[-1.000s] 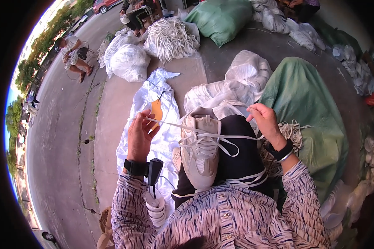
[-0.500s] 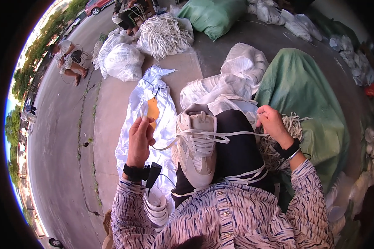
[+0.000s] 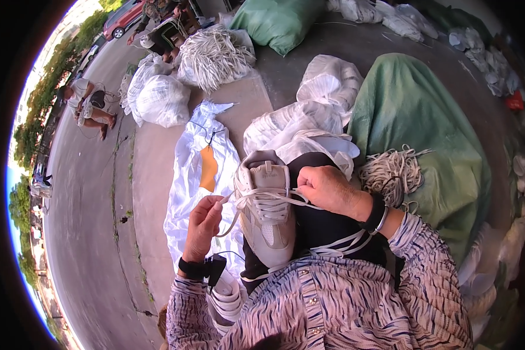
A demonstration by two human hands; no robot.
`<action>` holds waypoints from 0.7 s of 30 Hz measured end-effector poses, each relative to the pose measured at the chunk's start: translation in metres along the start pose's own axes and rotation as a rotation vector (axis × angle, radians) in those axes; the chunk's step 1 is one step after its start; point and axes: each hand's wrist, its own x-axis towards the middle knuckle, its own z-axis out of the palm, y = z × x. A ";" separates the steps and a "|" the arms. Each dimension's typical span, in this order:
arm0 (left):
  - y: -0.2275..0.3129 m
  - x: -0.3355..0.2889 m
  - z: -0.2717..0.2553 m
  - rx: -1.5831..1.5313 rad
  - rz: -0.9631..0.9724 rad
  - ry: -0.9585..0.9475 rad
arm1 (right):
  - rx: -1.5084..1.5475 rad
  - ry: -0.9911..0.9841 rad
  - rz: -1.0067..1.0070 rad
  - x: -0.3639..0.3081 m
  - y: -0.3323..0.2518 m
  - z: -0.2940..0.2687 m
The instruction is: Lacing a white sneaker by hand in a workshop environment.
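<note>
Left hand (image 3: 203, 226) and right hand (image 3: 329, 189), each pinching the white lace (image 3: 265, 193); beige shoe (image 3: 282, 230) between the grips, cord bundle (image 3: 392, 172) rightward of both

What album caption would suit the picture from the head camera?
Both hands pinch the laces of a beige sneaker on a dark-clothed lap.
</note>
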 end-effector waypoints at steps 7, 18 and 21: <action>-0.007 -0.004 -0.032 -0.103 0.189 0.327 | 0.183 0.025 -0.102 0.017 0.004 0.017; -0.012 -0.007 -0.012 0.082 0.153 0.148 | 0.346 -0.086 -0.035 0.019 0.001 0.023; -0.009 -0.005 -0.016 -0.135 0.087 0.147 | 0.388 -0.056 -0.036 0.019 0.003 0.023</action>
